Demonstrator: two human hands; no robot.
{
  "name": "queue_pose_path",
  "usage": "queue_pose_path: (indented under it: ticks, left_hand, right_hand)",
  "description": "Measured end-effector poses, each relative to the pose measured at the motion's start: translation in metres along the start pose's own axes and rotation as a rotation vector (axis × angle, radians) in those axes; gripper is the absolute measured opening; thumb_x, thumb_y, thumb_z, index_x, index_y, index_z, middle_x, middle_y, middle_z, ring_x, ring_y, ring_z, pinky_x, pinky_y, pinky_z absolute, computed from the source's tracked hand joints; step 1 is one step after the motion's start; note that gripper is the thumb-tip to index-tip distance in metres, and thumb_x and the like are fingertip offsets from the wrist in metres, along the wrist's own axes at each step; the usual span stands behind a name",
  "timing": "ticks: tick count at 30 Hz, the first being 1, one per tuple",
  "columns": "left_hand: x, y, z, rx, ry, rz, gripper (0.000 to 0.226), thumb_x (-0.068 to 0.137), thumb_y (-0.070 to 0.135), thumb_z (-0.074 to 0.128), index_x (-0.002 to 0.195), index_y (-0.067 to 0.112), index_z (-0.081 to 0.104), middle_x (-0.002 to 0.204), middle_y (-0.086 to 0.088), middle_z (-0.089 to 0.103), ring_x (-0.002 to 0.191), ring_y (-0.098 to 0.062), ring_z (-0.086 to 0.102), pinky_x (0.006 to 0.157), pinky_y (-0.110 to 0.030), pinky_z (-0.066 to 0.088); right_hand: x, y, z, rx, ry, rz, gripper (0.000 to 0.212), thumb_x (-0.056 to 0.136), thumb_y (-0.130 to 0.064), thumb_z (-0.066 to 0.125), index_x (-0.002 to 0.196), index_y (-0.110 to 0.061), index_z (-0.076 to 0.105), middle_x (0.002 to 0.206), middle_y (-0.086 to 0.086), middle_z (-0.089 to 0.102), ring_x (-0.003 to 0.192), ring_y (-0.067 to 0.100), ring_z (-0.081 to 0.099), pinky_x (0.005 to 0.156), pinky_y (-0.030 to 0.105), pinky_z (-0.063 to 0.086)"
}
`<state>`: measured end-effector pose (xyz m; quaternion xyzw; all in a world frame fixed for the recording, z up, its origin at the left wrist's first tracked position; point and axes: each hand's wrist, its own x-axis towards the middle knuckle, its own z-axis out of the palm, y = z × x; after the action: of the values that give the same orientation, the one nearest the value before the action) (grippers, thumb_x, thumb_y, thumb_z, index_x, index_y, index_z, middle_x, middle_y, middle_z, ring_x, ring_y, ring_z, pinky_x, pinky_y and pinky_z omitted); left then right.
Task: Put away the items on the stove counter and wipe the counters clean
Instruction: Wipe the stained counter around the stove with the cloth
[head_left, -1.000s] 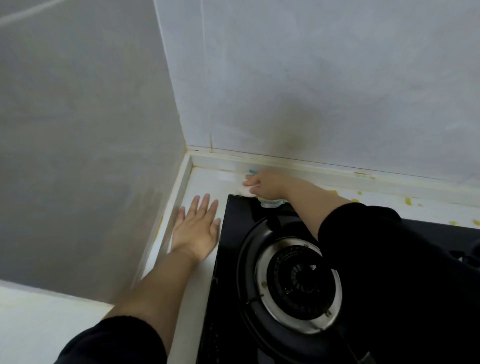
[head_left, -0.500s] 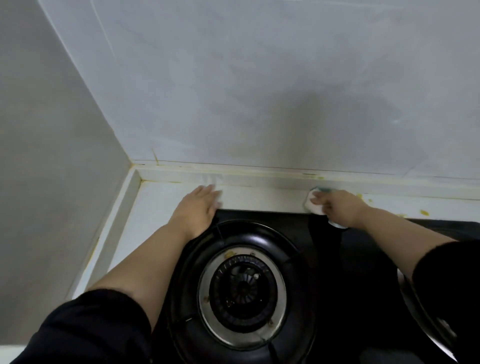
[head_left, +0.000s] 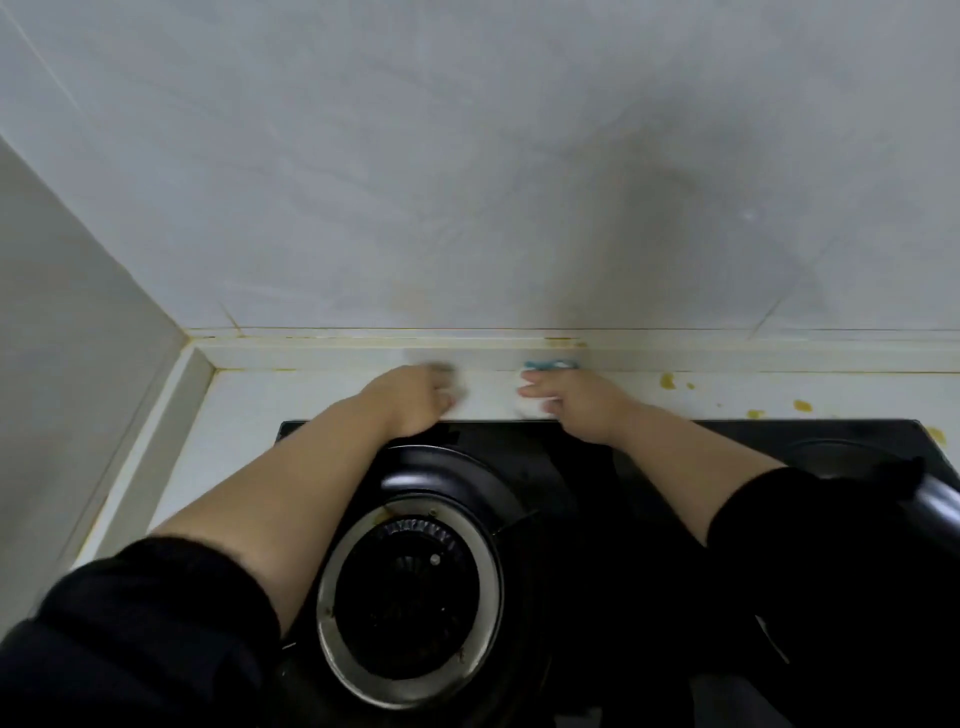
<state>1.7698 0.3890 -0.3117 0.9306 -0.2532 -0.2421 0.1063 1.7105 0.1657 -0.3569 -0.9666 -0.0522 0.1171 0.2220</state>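
Two hands sit on the far counter behind the stove: the right hand grips the cloth against the ledge, the left hand is too blurred to read, and a short stroke could miss or smear the yellow spots farther right.

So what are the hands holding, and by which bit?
The right hand grips a white cloth from on top, its blue edge poking out. The left hand is too blurred to tell.
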Motion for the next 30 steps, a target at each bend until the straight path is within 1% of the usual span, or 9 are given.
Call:
queue_pose_path:
  ticks: [2,4,7,9,13,16,20,23,30]
  left_hand:
    - [0.006,0.033,0.012,0.074,-0.098,-0.067,0.061,0.095,0.053,0.041,0.139,0.01,0.044,0.148,-0.011,0.039,0.133,-0.029,0.039,0.109,-0.035,0.03]
    - [0.016,0.06,0.028,0.191,-0.174,-0.134,0.08,0.087,0.065,0.047,0.14,0.006,0.04,0.145,-0.016,0.038,0.131,-0.033,0.038,0.107,-0.04,0.035]
    - [0.026,0.084,0.049,0.281,-0.234,-0.25,0.118,0.071,0.078,0.053,0.148,-0.002,0.014,0.153,-0.02,0.015,0.138,-0.037,0.02,0.11,-0.043,0.031]
    - [0.025,0.088,0.055,0.275,-0.212,-0.286,0.128,0.068,0.075,0.06,0.148,-0.004,0.0,0.156,-0.018,0.001,0.142,-0.037,0.005,0.111,-0.043,0.026]
    - [0.015,0.088,0.053,0.24,-0.194,-0.282,0.129,0.07,0.069,0.064,0.147,-0.002,-0.01,0.157,-0.017,-0.013,0.144,-0.036,-0.009,0.114,-0.044,0.019]
    - [0.014,0.086,0.052,0.248,-0.178,-0.279,0.129,0.068,0.071,0.064,0.148,-0.001,-0.007,0.158,-0.015,-0.009,0.145,-0.034,-0.006,0.113,-0.043,0.023]
    - [0.014,0.086,0.051,0.274,-0.159,-0.261,0.13,0.067,0.072,0.064,0.149,-0.001,-0.005,0.158,-0.016,-0.007,0.145,-0.034,-0.003,0.112,-0.042,0.026]
    - [0.013,0.087,0.05,0.283,-0.146,-0.256,0.129,0.066,0.072,0.065,0.149,-0.001,-0.003,0.158,-0.016,-0.004,0.145,-0.034,0.0,0.111,-0.043,0.028]
    - [0.014,0.086,0.052,0.261,-0.15,-0.267,0.13,0.067,0.071,0.065,0.149,0.001,-0.008,0.158,-0.014,-0.01,0.146,-0.033,-0.007,0.111,-0.044,0.029]
  right_hand:
    - [-0.025,0.033,-0.019,-0.056,-0.02,0.09,0.045,0.092,0.001,0.046,0.134,-0.014,0.05,0.15,0.003,0.034,0.137,0.017,0.034,0.1,0.007,0.017]
    - [-0.046,0.061,-0.037,-0.118,-0.038,0.199,0.048,0.091,-0.002,0.048,0.136,-0.018,0.048,0.15,0.006,0.036,0.135,0.02,0.038,0.104,0.014,0.021]
    - [-0.061,0.067,-0.053,-0.264,-0.039,0.304,0.048,0.092,-0.009,0.05,0.137,-0.023,0.047,0.143,0.01,0.045,0.127,0.025,0.046,0.103,0.026,0.031]
    - [-0.056,0.05,-0.051,-0.304,-0.036,0.269,0.045,0.092,-0.007,0.049,0.135,-0.019,0.05,0.143,0.008,0.045,0.128,0.024,0.045,0.103,0.026,0.031]
    - [-0.024,0.011,-0.023,-0.254,-0.061,0.11,0.045,0.087,-0.003,0.05,0.129,-0.016,0.055,0.136,0.004,0.053,0.125,0.026,0.047,0.102,0.032,0.037]
    - [-0.016,0.005,-0.024,-0.178,-0.037,0.101,0.043,0.085,-0.003,0.05,0.126,-0.014,0.059,0.131,0.007,0.057,0.122,0.026,0.05,0.1,0.031,0.039]
    - [-0.037,0.002,-0.036,-0.061,0.293,0.147,0.031,0.087,-0.007,0.052,0.115,-0.007,0.065,0.127,0.006,0.058,0.118,0.023,0.049,0.093,0.021,0.03]
    - [-0.023,-0.015,-0.038,-0.049,0.47,0.125,0.029,0.083,-0.006,0.055,0.109,-0.004,0.067,0.115,0.012,0.059,0.111,0.028,0.049,0.09,0.023,0.03]
    - [-0.001,-0.033,-0.025,-0.274,0.365,0.259,0.034,0.088,-0.007,0.046,0.12,-0.006,0.054,0.128,0.013,0.04,0.116,0.03,0.042,0.087,0.034,0.041]
